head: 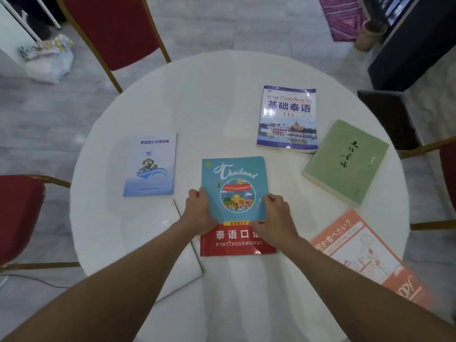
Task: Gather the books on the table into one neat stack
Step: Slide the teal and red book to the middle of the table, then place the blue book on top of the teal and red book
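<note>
A teal and red "Thailand" book (234, 178) lies at the middle front of the round white table (212, 102). My left hand (198, 212) grips its left edge and my right hand (274, 218) grips its right edge. A pale blue booklet (151, 165) lies to the left. A blue and white textbook (288, 118) lies at the back right, with a green book (345, 161) next to it. An orange workbook (365, 255) lies at the front right, partly under my right forearm. A white book (148, 245) lies at the front left, under my left forearm.
Red chairs with gold frames stand at the back left (116, 28), the left (19, 213) and the right edge (447, 169). A dark stool (387, 114) is behind the table on the right. A white bag (49, 60) lies on the floor.
</note>
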### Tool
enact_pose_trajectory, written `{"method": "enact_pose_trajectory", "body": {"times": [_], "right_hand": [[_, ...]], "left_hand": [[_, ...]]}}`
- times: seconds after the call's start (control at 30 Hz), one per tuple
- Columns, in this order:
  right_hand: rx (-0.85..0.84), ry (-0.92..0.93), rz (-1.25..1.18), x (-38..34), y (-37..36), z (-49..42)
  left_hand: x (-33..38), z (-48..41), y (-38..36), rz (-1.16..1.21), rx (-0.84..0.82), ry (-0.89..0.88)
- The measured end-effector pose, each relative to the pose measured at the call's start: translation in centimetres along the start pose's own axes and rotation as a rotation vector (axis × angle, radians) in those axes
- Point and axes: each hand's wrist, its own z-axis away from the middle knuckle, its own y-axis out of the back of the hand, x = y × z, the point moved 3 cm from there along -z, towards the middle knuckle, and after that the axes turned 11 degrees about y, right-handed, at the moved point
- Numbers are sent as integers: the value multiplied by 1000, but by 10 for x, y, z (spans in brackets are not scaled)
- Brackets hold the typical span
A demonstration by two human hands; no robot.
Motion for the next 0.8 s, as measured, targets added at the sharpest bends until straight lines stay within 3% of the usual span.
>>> {"method": "enact_pose_trajectory", "body": {"times": [0.17,0.3,0.53,0.67,0.8], "right_hand": [[80,-39,-83,15,8,2],[245,-74,-149,28,37,-29],[411,-168,-185,64,96,-105],[429,-222,-188,80,116,-147],[352,-336,-13,91,121,-178]], "left_hand": [[19,-6,8,-99,52,-29],[64,-34,27,-18,144,-147],[156,-105,40,112,10,-188],[195,-139,41,147,-19,-138],[215,-160,33,279,-150,-39]]}}
